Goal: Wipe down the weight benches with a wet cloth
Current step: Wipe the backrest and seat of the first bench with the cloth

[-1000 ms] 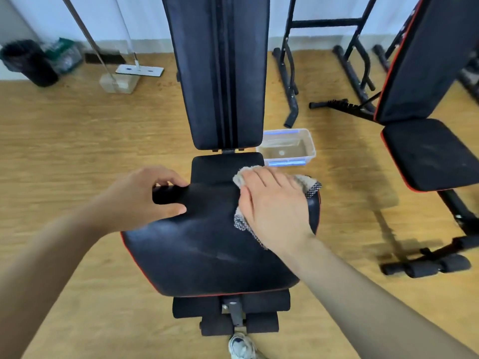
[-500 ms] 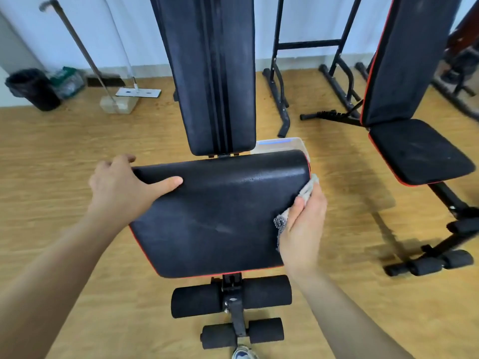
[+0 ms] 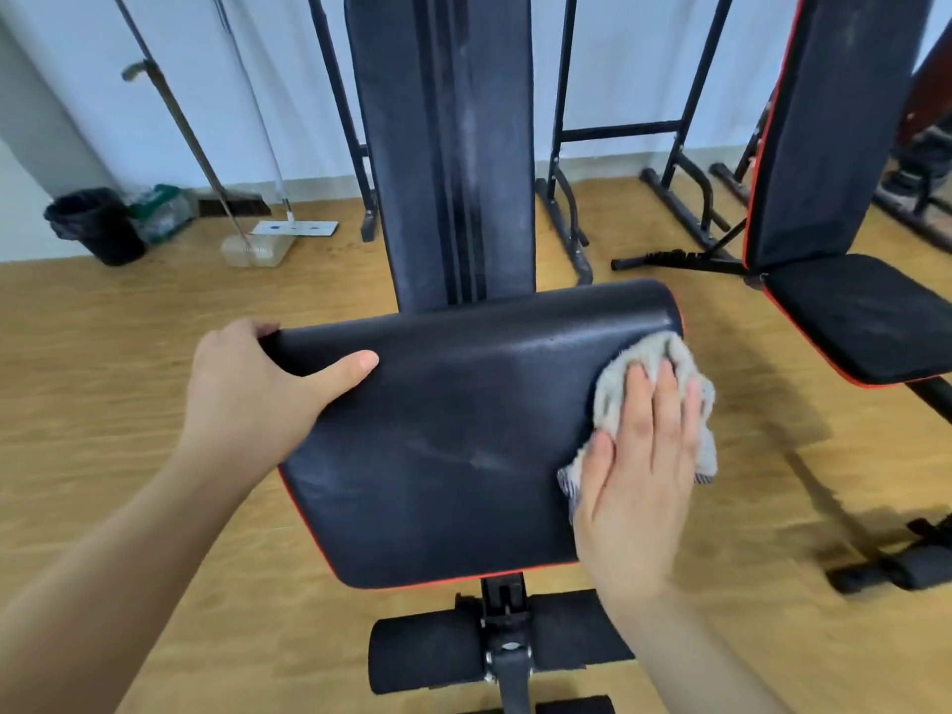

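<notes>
Looks down on a black seat (image 3: pixel 438 456) with red piping, tipped up toward the camera, in front of an upright backrest (image 3: pixel 443 146). Grips the seat's far left corner with the left hand (image 3: pixel 252 399): thumb laid along the top, fingers curled over the far edge and mostly hidden. Presses a grey cloth (image 3: pixel 649 363) against the seat's right side, near the far right corner, with the right hand (image 3: pixel 639 487): palm down, fingers straight and close together, lying on the cloth rather than curled round it. Leaves the cloth bunched, partly on the seat and partly hanging past its right edge. Shows dull streaks across the middle of the seat. Below the seat, foam rollers (image 3: pixel 427 657) either side of a post. To the right, well apart, a second bench (image 3: pixel 855 311), its back raised. Behind, by the wall, black frames (image 3: pixel 618 131). At far left a bin (image 3: pixel 98 224), and near it a mop (image 3: pixel 296 229) with its head flat on the wood floor (image 3: pixel 103 378).
</notes>
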